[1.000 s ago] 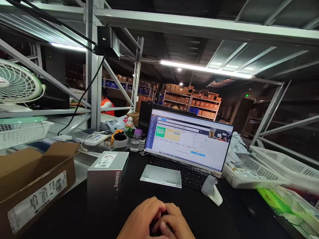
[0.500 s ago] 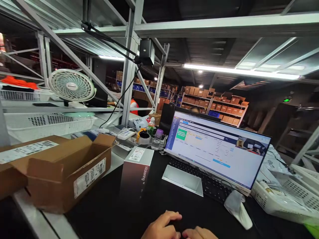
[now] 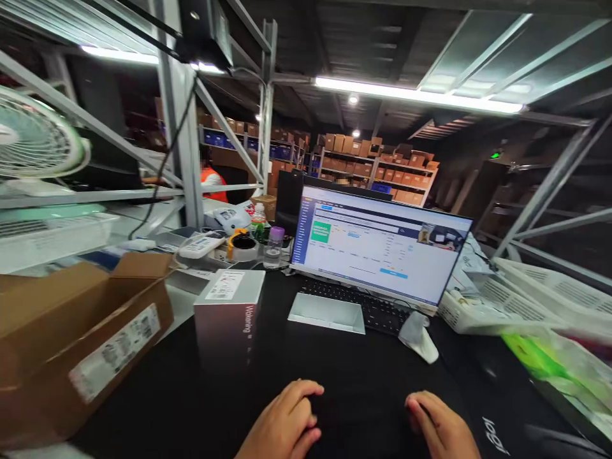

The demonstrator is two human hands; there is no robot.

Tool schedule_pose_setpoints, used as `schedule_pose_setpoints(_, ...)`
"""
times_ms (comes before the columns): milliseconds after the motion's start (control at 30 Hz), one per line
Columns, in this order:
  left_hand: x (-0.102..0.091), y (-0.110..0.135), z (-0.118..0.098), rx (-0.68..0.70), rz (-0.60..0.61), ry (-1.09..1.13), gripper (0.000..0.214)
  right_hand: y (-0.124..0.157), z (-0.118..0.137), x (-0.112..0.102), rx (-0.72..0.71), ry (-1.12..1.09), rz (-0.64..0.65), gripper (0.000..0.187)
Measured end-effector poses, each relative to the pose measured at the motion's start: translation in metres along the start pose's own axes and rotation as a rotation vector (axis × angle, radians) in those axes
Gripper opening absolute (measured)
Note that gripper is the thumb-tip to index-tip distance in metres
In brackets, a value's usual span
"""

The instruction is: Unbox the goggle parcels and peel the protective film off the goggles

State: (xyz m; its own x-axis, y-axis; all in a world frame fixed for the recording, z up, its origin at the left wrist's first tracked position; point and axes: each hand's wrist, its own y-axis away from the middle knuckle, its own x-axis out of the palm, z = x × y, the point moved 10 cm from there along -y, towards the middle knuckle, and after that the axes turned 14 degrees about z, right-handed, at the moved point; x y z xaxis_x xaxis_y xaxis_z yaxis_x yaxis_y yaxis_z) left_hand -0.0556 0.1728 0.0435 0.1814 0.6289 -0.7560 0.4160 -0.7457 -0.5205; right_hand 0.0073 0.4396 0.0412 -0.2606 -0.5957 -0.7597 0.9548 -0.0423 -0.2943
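Note:
My left hand (image 3: 287, 417) hovers over the black desk mat (image 3: 354, 363), its fingers loosely bent and apart, with nothing in it. Further right, my right hand (image 3: 442, 424) is also bare, with fingers loosely curled. Part of its inside is hidden. Up and left of my left hand stands a tall box (image 3: 229, 319) shading from silver to dark, with "Wakening" printed on its side and a label on top. A shallow pale silver box part (image 3: 326, 312) lies in front of the keyboard (image 3: 354, 296). Neither hand touches these.
An opened brown carton (image 3: 115, 344) stands at left. Behind are a lit monitor (image 3: 377, 239), a purple-capped bottle (image 3: 274, 248) and tape rolls (image 3: 243, 245). A white handheld device (image 3: 419, 336) lies right of the keyboard, near white baskets (image 3: 478, 309) and a green plastic bag (image 3: 538, 357).
My hands, close together before, are now well apart, the right one having moved right. The view has shifted right and down, showing more of the mat.

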Motion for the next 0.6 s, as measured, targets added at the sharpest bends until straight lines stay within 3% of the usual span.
schedule_pose_setpoints(67,0.0,0.0,0.001,0.017,0.014,0.025,0.014,0.01,-0.018,0.003,0.135,-0.189,0.003,0.053)
schedule_pose_setpoints(133,-0.001,-0.01,0.012,-0.076,0.074,0.09,0.033,0.009,-0.009,0.006,0.156,-0.353,-0.017,0.055)
schedule_pose_setpoints(233,0.004,-0.033,0.019,-0.198,0.326,0.257,0.088,-0.003,0.056,-0.01,-0.117,-0.289,-0.131,0.041)
schedule_pose_setpoints(333,0.014,-0.048,0.002,-0.187,0.588,0.437,0.111,-0.008,0.116,-0.028,-0.382,-0.165,-0.215,0.033)
schedule_pose_setpoints(433,0.014,-0.051,-0.005,-0.164,0.539,0.437,0.116,-0.02,0.133,-0.04,-0.452,-0.127,-0.208,0.034)
schedule_pose_setpoints(533,0.012,-0.051,-0.02,0.023,0.402,0.272,0.117,-0.044,0.118,-0.043,-0.362,-0.146,-0.169,0.04)
schedule_pose_setpoints(600,0.016,-0.051,-0.032,0.114,0.384,0.136,0.114,-0.062,0.104,-0.032,-0.289,-0.198,-0.066,0.047)
